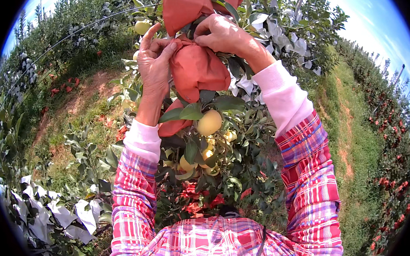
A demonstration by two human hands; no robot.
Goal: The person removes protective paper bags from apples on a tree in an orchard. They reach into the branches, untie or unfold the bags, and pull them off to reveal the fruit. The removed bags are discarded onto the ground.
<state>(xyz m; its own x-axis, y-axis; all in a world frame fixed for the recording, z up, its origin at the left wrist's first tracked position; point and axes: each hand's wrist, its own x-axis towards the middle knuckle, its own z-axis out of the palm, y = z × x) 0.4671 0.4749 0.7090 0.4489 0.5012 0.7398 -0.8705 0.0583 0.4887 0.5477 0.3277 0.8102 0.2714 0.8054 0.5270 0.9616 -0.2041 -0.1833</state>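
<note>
A red paper fruit bag (198,69) hangs on the tree before me, bulging around something hidden inside. At its gathered top left corner, my left hand (155,59) pinches the paper between thumb and fingers, the index finger raised. My right hand (219,33) grips the right side of the same gathered top, its fingertips partly hidden. Just above hang more red paper bags (186,9). Another red bag (173,119) shows below, behind leaves. Close under the held bag is a bare pale yellow apple (209,123).
More yellow apples (187,163) hang lower among leaves. White paper bags (61,213) cover branches at lower left, with other white bags (287,36) at upper right. A wire (91,24) crosses at upper left. Red paper scraps (193,198) lie below. A grassy lane (345,127) runs along the right.
</note>
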